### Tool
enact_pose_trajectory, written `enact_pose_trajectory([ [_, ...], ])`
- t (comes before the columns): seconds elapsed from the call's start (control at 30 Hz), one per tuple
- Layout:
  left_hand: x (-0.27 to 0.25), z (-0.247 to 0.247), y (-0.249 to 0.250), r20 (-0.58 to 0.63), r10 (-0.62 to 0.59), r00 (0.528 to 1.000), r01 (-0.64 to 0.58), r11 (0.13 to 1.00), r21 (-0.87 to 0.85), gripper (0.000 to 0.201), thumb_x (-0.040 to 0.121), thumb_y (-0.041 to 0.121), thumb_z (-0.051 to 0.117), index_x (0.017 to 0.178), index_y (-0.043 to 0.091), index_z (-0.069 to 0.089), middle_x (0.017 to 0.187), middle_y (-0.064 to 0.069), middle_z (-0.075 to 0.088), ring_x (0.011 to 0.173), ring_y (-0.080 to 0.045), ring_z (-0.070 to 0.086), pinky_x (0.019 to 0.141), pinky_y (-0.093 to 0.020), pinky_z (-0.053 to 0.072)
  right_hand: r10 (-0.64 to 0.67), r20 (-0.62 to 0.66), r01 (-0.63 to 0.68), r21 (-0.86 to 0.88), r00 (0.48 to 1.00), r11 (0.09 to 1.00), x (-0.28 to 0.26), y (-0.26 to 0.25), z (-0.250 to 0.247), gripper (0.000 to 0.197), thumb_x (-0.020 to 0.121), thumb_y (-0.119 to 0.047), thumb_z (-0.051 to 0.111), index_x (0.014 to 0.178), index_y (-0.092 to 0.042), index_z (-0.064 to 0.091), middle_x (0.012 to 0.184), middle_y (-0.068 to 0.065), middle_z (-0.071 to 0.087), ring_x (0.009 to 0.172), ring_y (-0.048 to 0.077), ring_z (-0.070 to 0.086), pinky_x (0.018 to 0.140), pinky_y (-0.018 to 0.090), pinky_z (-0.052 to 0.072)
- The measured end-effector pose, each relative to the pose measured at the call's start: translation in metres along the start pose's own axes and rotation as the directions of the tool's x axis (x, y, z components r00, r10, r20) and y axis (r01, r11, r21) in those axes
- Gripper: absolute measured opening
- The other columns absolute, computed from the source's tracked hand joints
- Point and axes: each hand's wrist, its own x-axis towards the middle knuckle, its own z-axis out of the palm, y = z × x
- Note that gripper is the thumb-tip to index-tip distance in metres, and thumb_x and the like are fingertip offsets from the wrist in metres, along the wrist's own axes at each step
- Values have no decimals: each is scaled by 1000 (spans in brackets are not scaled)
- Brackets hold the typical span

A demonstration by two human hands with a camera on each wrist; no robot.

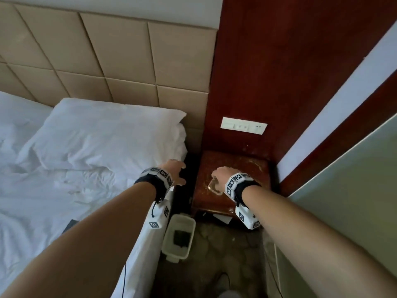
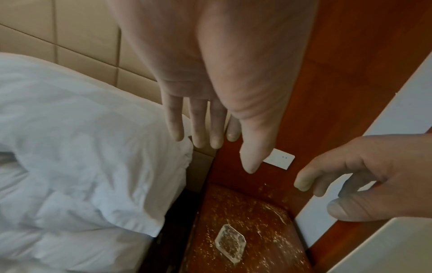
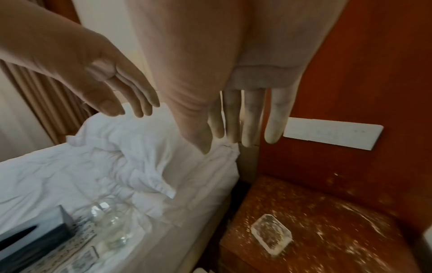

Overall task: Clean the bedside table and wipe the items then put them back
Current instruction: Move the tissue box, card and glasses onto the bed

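Glass dish [image 1: 213, 186]: in head view mostly hidden behind right hand [image 1: 223, 176].
Black box [image 3: 30, 245] on bed: cut by right-wrist view's left edge.
Clear bottle [image 3: 110, 223]: blurred; contents unreadable.
Wall plate [image 1: 243, 125]: markings too small to read.
Desk [image 3: 327, 230] specks: motion-blurred.

A bedroom, hotel-like — a padded beige headboard [image 1: 111, 61] rises behind the bed's white pillow [image 1: 111, 134], and right of the headboard sit a small wooden bedside table [image 1: 247, 162] and a wall switch panel [image 1: 243, 125]
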Motion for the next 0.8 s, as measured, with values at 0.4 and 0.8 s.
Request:
enact_pose_trajectory([
  [0.4,117,36,102,130,39,991,-53,994,100,69,85,37,71,147,27,41,142,-1,47,125,-23,52,102,-39,47,70,114,-92,196,991,976,59,148,61,45,93,-25,61,136,-14,53,134,8,56,115,29,59,94,43,52],
  [0.8,266,96,79,334,92,938,-173,960,221,78,83,34,73,150,22,33,151,0,34,137,-22,36,107,-41,43,136,302,-239,335,944,912,186,177,136,66,89,-30,66,146,-13,38,145,8,40,123,30,51,99,43,49],
])
